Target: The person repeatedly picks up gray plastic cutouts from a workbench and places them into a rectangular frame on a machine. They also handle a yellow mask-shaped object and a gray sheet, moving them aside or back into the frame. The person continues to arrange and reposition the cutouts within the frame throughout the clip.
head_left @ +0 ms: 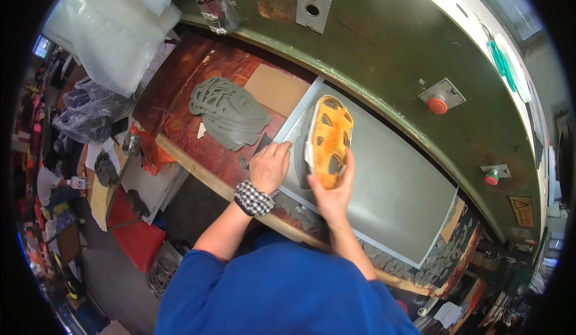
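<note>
One orange sole-shaped form (333, 136) extends forward from the right grip (336, 200), which pinches its near end

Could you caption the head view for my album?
A right-hand grip holds an orange, perforated, sole-shaped form over a smooth, grey, rectangular sheet.

Grey floor (117, 275) — pale window (521, 14)
</note>
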The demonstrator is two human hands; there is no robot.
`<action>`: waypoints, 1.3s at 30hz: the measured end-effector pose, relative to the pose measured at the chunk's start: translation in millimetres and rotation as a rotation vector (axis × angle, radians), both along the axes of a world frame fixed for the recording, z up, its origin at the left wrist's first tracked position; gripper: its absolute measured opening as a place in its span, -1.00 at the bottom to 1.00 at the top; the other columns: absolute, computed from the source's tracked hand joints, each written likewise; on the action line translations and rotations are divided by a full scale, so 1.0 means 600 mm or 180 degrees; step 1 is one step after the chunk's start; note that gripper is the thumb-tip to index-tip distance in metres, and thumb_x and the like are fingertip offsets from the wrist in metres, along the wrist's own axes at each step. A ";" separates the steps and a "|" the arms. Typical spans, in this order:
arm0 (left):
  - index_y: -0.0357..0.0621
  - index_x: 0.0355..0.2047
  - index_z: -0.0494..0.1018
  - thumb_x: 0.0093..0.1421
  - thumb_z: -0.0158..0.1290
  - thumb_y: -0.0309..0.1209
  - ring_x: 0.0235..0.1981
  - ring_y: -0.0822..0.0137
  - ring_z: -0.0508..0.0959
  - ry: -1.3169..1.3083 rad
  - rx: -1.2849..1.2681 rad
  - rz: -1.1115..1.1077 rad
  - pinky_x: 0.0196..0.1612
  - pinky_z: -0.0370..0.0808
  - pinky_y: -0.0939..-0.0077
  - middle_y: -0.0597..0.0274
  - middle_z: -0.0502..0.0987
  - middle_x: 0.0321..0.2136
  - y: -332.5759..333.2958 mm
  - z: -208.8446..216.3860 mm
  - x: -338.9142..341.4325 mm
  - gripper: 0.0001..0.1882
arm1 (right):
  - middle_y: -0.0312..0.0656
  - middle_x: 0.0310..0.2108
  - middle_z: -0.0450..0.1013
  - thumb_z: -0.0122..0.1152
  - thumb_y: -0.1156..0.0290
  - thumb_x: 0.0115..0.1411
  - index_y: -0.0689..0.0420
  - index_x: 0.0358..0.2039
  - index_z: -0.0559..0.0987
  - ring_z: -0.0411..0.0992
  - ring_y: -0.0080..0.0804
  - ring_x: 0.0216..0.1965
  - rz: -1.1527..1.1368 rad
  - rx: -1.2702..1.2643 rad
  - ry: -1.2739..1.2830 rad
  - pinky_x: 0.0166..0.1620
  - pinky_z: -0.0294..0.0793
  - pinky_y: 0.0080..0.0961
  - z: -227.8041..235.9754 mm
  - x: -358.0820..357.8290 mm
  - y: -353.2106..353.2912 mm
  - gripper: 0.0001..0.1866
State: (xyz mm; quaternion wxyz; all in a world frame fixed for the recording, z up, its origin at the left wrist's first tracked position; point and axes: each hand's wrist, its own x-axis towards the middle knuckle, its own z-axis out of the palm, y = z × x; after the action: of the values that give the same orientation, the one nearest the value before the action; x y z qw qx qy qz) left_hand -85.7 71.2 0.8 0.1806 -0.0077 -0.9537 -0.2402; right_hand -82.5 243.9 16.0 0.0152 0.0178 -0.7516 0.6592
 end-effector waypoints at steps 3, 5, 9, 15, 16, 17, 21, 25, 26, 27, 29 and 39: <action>-0.09 -0.18 0.48 0.22 0.00 -0.30 -0.45 0.02 0.57 -0.0526 0.0168 -0.0026 -0.41 0.48 0.20 0.09 0.56 -0.48 0.011 0.028 -0.014 -0.78 | 0.03 0.23 0.10 0.30 0.60 -0.03 0.18 0.33 -0.09 0.15 -0.20 0.24 0.0074 -0.1444 -0.0305 0.25 0.14 -0.36 0.023 0.003 0.045 -0.01; -0.09 -0.20 0.48 0.23 -0.01 -0.27 -0.47 -0.02 0.56 -0.0530 0.0602 0.0019 -0.41 0.48 0.17 0.04 0.55 -0.53 0.032 0.044 -0.028 -0.78 | 0.05 0.20 0.15 0.26 0.63 0.01 0.15 0.35 -0.14 0.22 -0.21 0.20 0.0066 -0.2089 -0.0384 0.23 0.19 -0.34 0.029 0.017 0.054 -0.01; -0.13 -0.33 0.48 0.24 -0.04 -0.25 -0.51 -0.09 0.55 -0.0530 0.0652 -0.0059 -0.44 0.48 0.11 -0.07 0.53 -0.60 0.054 0.045 -0.047 -0.78 | 0.12 0.17 0.17 0.26 0.66 0.00 0.14 0.35 -0.14 0.27 -0.19 0.16 0.0080 -0.2437 -0.0423 0.21 0.22 -0.37 0.030 0.037 0.064 -0.01; -0.14 -0.40 0.45 0.25 -0.05 -0.29 -0.59 -0.09 0.54 -0.0766 -0.0176 0.0335 -0.51 0.46 0.07 -0.06 0.49 -0.69 0.008 0.006 -0.027 -0.79 | 0.18 0.10 0.27 0.14 0.64 0.08 0.18 0.28 0.06 0.27 -0.07 0.17 -0.0288 -0.3310 -0.0283 0.33 0.07 -0.10 0.050 0.057 0.131 -0.24; -0.13 -0.40 0.44 0.26 -0.06 -0.27 -0.59 -0.07 0.55 -0.0754 -0.0227 0.0313 -0.52 0.47 0.08 -0.05 0.49 -0.70 0.003 0.002 -0.022 -0.78 | 0.14 0.12 0.28 0.15 0.62 0.09 0.19 0.27 0.07 0.27 -0.09 0.16 -0.0401 -0.3288 -0.0111 0.31 0.11 -0.15 0.055 0.068 0.145 -0.26; -0.13 -0.41 0.43 0.27 -0.07 -0.26 -0.60 -0.05 0.56 -0.0920 -0.0259 0.0258 -0.53 0.47 0.09 -0.04 0.49 -0.71 0.000 -0.002 -0.017 -0.77 | 0.11 0.11 0.29 0.16 0.63 0.09 0.20 0.26 0.08 0.28 -0.12 0.15 -0.0510 -0.2933 0.0015 0.30 0.13 -0.21 0.059 0.081 0.157 -0.26; -0.12 -0.28 0.48 0.24 0.01 -0.28 -0.65 0.00 0.52 -0.0252 0.0093 0.0090 -0.57 0.42 0.16 0.02 0.47 -0.72 -0.002 -0.007 -0.008 -0.81 | -0.01 0.11 0.23 0.22 0.63 0.05 0.21 0.23 0.11 0.27 -0.25 0.13 -0.0947 -0.1097 0.0352 0.22 0.18 -0.39 0.074 0.122 0.187 -0.25; -0.12 -0.19 0.49 0.15 0.14 -0.36 -0.73 0.21 0.43 -0.0325 0.0685 -0.0024 -0.61 0.35 0.35 0.23 0.38 -0.76 -0.002 -0.007 -0.008 -0.77 | -0.04 0.17 0.14 0.35 0.59 -0.06 0.18 0.21 0.14 0.13 -0.25 0.22 -0.0926 -0.0462 0.0249 0.23 0.15 -0.35 0.054 0.121 0.172 -0.17; -0.12 -0.18 0.49 0.14 0.14 -0.37 -0.71 0.19 0.45 -0.0305 0.0719 -0.0054 -0.60 0.36 0.33 0.22 0.39 -0.75 -0.002 -0.007 -0.008 -0.76 | -0.02 0.18 0.13 0.36 0.59 -0.08 0.17 0.21 0.15 0.10 -0.24 0.24 -0.0795 -0.0310 0.0189 0.24 0.14 -0.32 0.042 0.114 0.161 -0.16; -0.12 -0.17 0.49 0.13 0.14 -0.37 -0.69 0.17 0.46 -0.0318 0.0736 -0.0038 -0.59 0.37 0.31 0.21 0.39 -0.75 -0.004 -0.007 -0.010 -0.75 | 0.05 0.20 0.08 0.38 0.59 -0.10 0.16 0.21 0.15 0.07 -0.13 0.26 -0.0735 0.0213 0.0227 0.25 0.11 -0.27 0.027 0.105 0.147 -0.14; -0.12 -0.17 0.49 0.11 0.13 -0.41 -0.68 0.17 0.47 -0.0373 0.0767 -0.0063 -0.58 0.37 0.31 0.21 0.38 -0.75 -0.006 -0.007 -0.013 -0.75 | 0.21 0.23 -0.04 0.41 0.57 -0.13 0.16 0.21 0.15 0.01 0.10 0.28 -0.0560 0.1122 0.0459 0.27 0.06 -0.19 0.001 0.093 0.118 -0.11; -0.07 -0.21 0.50 0.20 0.02 -0.42 -0.57 0.04 0.57 0.0032 0.0540 -0.0007 -0.51 0.45 0.23 0.00 0.52 -0.62 0.017 -0.012 -0.124 -0.83 | 0.39 0.29 -0.24 0.53 0.24 -0.21 0.25 0.33 -0.15 -0.15 0.27 0.33 0.0077 0.1765 0.0455 0.31 -0.04 -0.06 -0.014 0.001 0.141 0.25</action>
State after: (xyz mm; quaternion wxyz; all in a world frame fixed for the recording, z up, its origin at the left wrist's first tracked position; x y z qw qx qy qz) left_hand -160.3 81.7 -6.2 0.1851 0.0054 -0.9291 -0.3202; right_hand -82.1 328.3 7.7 0.0549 0.0767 -0.9000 0.4257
